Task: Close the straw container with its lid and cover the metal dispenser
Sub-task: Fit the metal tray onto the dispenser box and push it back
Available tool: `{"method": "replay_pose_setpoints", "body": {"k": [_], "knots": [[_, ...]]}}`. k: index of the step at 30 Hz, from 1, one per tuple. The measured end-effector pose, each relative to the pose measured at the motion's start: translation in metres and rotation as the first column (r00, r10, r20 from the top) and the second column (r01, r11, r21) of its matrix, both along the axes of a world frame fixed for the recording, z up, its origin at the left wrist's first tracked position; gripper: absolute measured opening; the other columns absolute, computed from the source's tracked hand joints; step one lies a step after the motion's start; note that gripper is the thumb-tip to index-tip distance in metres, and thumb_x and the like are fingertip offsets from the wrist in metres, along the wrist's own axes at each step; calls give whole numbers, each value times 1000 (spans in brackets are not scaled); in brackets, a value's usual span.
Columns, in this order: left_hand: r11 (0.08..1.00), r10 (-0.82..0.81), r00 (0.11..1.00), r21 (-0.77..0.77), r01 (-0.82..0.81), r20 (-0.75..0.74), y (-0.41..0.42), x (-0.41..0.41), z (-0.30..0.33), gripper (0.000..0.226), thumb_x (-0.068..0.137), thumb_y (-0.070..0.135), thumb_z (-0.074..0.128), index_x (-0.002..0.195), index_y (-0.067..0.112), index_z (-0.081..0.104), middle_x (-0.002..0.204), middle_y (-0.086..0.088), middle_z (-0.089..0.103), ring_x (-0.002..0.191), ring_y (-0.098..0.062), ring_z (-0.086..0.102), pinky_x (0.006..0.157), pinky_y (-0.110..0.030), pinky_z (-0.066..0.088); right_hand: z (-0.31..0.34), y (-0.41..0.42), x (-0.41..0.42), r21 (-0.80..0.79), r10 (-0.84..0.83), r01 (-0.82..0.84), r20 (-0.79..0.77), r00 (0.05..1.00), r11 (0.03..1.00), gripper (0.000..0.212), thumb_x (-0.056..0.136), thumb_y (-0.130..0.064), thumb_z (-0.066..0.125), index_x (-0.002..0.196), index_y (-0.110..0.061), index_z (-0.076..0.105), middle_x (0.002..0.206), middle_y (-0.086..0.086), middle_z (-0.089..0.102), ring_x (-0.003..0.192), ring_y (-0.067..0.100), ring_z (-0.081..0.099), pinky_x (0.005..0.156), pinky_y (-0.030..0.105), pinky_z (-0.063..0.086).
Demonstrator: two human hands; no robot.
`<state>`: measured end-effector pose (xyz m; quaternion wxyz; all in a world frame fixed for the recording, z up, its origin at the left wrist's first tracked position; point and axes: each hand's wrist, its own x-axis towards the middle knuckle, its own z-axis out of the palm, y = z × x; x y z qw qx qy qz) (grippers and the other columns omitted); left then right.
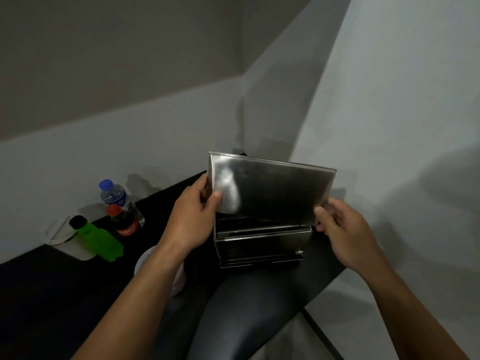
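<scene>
Steel fills the middle of your view: you hold the cover (272,188), a flat shiny metal sheet with turned edges, tilted up on end above the dispenser (261,242). Your left hand (193,214) pinches its left edge, thumb on the near face and fingers behind. Your right hand (342,229) clamps the lower right corner the same way. The cover's bottom edge hangs just over the dispenser's open top, perhaps touching its rear rim (the cover hides that line, so I cannot tell).

The dispenser stands on the dark worktop (52,294) near its right end, close to the wall corner. Its top is open and its stepped front faces you.

You appear to be on the second step, covering the dispenser. Whether the straw container is already shut I cannot say. A pale round thing (145,258) lies partly hidden under your left forearm and may be it, but too little shows.

Next, lay the cover flat. Tip its top edge toward you or away until the sheet is level, square its turned edges with the dispenser's walls, then lower it evenly with both hands. Watch the skew: the cover sits slightly rotated now, so a corner could catch.

Three bottles (114,219) stand well to the left, clear of the work.
</scene>
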<state>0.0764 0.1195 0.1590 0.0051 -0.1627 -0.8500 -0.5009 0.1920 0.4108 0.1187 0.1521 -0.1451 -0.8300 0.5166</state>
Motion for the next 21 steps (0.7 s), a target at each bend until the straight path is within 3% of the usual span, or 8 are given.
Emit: {"method": "replay_pose_setpoints", "body": {"k": [3,6,11,13,14,17,19,21], "knots": [[994,35,999,-104,-38,-25,1,-7,-6,19,104,27,59,112,44,61,87,18,70,78,8,66,67,-19,48,0,7,-18,-28,-45,45,10,999,999,31,100,-27,66,131,-24,60,75,-8,73,66,6,69,74,34,56],[984,78,997,-158,-80,-17,4,-15,-16,10,102,30,60,111,34,65,81,15,70,76,6,66,61,-7,42,-3,11,-33,-10,-30,30,67,997,999,36,99,-30,69,134,-26,58,81,-3,74,72,10,72,79,39,58],[976,114,992,-191,-102,54,7,-32,-32,16,101,32,59,107,22,70,87,6,73,80,-9,68,71,-31,51,-11,10,-53,-33,-17,20,114,993,999,33,99,-31,69,131,-20,66,83,10,79,84,29,77,74,33,57],[977,124,985,-191,-99,123,6,-38,-41,19,101,33,60,106,19,72,87,1,74,81,-15,70,77,-37,57,-14,8,-60,-39,-28,33,120,992,999,25,100,-29,69,122,-20,70,87,17,79,88,36,76,78,38,59],[977,123,980,-192,-93,154,6,-41,-45,21,101,34,61,108,17,73,89,0,75,83,-16,71,80,-38,58,-16,8,-64,-30,-42,46,124,991,999,22,100,-28,69,119,-18,72,90,15,80,90,33,76,81,34,60],[976,113,970,-207,-67,216,2,-48,-60,27,101,37,61,114,16,73,98,1,76,90,-16,72,86,-38,59,-22,6,-72,65,-51,41,161,986,997,19,99,-30,68,112,-18,77,95,-7,77,92,3,71,69,5,48],[972,112,967,-227,-59,227,0,-50,-70,27,101,39,62,113,18,73,95,5,75,86,-12,72,83,-34,59,-26,5,-74,87,-23,6,193,981,996,18,100,-32,66,111,-21,77,99,-7,76,91,-2,67,70,12,46],[966,118,967,-253,-59,224,-3,-52,-79,25,99,40,64,108,19,74,86,8,73,78,-6,69,70,-21,54,-31,4,-74,145,3,-36,224,975,989,14,100,-34,65,97,-27,77,95,-7,76,87,3,68,69,20,48]]}}
